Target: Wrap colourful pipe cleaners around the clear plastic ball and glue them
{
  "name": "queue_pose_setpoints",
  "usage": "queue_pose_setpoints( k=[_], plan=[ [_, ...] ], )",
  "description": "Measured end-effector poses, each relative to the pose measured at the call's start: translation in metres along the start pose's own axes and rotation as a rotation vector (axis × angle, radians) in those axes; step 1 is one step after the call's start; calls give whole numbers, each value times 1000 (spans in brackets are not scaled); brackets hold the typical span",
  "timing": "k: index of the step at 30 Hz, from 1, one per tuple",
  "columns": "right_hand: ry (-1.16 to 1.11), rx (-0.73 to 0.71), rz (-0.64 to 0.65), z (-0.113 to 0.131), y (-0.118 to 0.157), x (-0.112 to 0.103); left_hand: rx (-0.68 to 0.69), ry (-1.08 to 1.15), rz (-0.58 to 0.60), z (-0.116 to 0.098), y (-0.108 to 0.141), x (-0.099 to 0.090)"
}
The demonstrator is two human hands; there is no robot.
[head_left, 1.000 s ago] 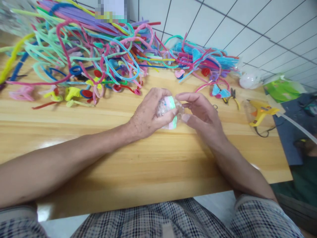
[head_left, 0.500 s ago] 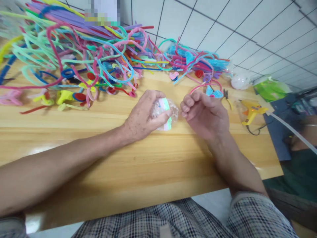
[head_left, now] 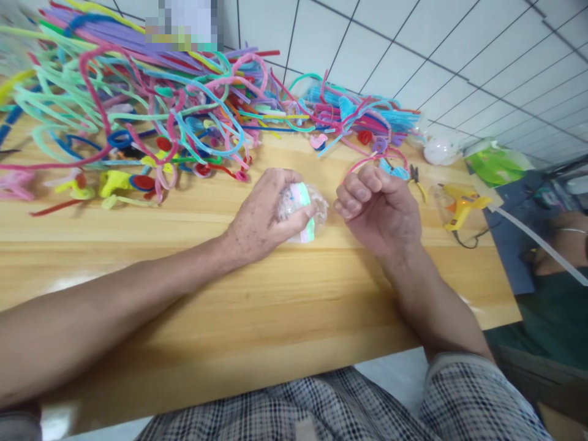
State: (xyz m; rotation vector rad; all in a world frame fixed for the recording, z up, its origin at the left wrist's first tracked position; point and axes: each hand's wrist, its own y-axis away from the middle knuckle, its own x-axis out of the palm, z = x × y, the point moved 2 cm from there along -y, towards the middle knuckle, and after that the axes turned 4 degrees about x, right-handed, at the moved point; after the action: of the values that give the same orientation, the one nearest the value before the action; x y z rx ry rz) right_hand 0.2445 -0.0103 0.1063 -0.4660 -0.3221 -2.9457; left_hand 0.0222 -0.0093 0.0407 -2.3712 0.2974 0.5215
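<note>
While the left hand bends its fingers and thumb around a clear, rounded plastic object with a green-white band, the right hand is half curled just beside, with nothing visible in it. The object seems light, slippery and easily dented, so the band is probably the best hold. Beyond the fingers, colourful fuzzy stems lie on the smooth wooden table, before white tiles.

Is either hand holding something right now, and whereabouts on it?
The left hand grips the clear ball around one side, its thumb across the pale band. The right hand holds nothing visible.
</note>
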Motion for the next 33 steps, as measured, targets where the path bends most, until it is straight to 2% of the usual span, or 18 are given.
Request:
queue_pose_setpoints(
  k=[8, 15, 24, 33],
  plan=[
    [55, -61, 62, 3, -2, 1, -27, 23, -2, -1, 0, -1],
    [106, -51, 16, 1, -2, -3, -34, 44, -11, -1, 0, -1],
    [-73, -51, 113, -1, -7, -9, -22, 25, -4, 1, 1, -1],
    [-119, -11, 41, -1, -5, -7, -20, 36, -11, 1, 0, -1]
  ],
)
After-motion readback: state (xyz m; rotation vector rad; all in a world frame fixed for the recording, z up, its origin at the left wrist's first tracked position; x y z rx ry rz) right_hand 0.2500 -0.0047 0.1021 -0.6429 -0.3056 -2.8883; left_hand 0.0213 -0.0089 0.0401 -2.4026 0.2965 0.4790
